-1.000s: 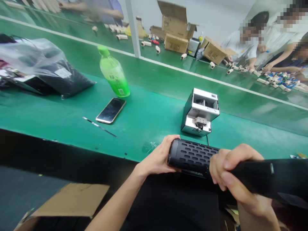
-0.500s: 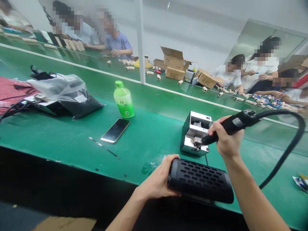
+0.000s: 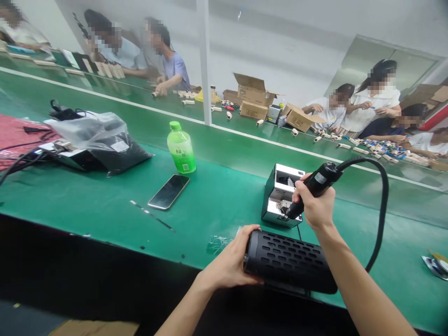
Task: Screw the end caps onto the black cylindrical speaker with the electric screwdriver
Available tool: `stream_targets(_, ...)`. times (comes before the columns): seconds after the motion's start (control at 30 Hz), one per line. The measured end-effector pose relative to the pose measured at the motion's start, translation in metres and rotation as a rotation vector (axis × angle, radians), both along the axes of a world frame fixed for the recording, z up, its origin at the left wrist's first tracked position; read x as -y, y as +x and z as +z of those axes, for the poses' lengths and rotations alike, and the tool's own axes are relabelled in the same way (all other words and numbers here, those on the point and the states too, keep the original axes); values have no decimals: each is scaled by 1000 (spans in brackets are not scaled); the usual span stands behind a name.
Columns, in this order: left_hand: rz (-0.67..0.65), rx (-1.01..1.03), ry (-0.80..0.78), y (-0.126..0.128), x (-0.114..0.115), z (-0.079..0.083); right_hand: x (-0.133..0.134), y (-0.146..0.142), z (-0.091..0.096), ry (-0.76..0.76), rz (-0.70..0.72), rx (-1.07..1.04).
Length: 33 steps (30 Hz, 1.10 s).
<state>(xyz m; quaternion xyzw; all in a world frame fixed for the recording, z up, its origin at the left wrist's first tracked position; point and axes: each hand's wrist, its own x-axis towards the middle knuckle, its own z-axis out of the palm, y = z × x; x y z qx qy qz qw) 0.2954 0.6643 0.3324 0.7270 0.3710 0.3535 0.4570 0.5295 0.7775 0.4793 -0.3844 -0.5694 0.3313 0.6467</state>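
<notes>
My left hand (image 3: 233, 261) grips the left end of a black case with rows of slots (image 3: 290, 261), at the front edge of the green table. In my right hand (image 3: 317, 203) is a black electric screwdriver (image 3: 318, 179), fingers wrapped around its body and a thick cable running from its upper end. Its lower tip points down at the front of a white-and-black screw feeder (image 3: 271, 212); whether the tip touches it I cannot tell. The feeder stands just behind the case. My right forearm hides the case's right end.
A phone (image 3: 169, 191) and a green bottle (image 3: 181, 148) are left of the feeder. Farther left lies a plastic bag of dark parts (image 3: 119, 147). A speaker-like part (image 3: 436, 267) sits at the far right. Behind a clear partition, several people work among cartons (image 3: 254, 109) and small parts.
My right hand has shifted left and tilted the screwdriver more upright, its tip now lower at the feeder's front. The left hand and the case have stayed put.
</notes>
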Motion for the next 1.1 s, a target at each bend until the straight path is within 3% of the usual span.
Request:
stream_targets(0.23,1,5,-14,-1,0,1,5,4,12,92,-88,-56)
stream_targets(0.47,22,-39,-30,-1,2,5,-14,-6,0,21,-54,-6)
stream_targets(0.8,12,-13,-6,-2,0,-3,-12,-4,-3,-26,-22,-12)
stream_targets(0.97,10,2,-25,-1,1,1,11,2,13,5,9,-56)
stream_targets(1.1,14,-9,-25,-2,2,4,60,24,43,66,-18,-110)
